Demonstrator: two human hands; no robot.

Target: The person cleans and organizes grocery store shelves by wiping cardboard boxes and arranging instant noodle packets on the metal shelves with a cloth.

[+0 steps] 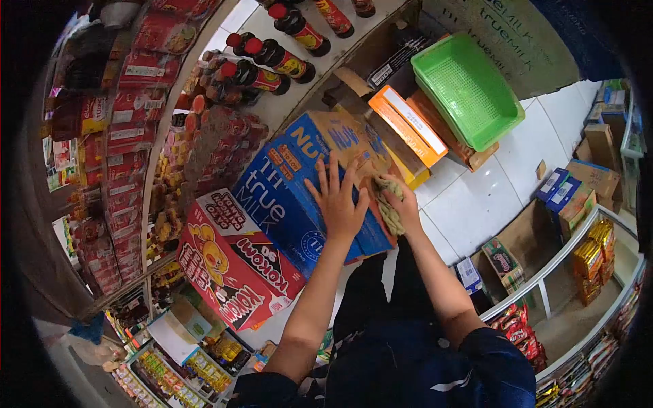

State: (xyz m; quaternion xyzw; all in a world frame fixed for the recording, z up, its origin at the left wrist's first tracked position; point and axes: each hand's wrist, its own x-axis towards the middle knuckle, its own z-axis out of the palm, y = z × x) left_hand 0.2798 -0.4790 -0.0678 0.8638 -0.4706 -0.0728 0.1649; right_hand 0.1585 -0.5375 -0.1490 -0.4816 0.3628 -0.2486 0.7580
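My left hand (338, 200) lies with spread fingers on the side of a blue and orange carton marked "Nuvi" (294, 158). In my right hand (403, 207) is a crumpled greenish cloth (389, 204), pressed against the brown top of that same carton. Alongside the Nuvi carton, to its left, stands a blue "TH true MILK" carton (272, 194). Left of that is a red and white "Kokomi" carton (235, 262).
A green plastic basket (469, 92) rests on boxes beyond an orange box (408, 126). Dark sauce bottles (286, 58) line a shelf at upper left. Red packets (136, 105) hang on the left. A glass display case (578, 265) and small cartons (561, 190) are at right.
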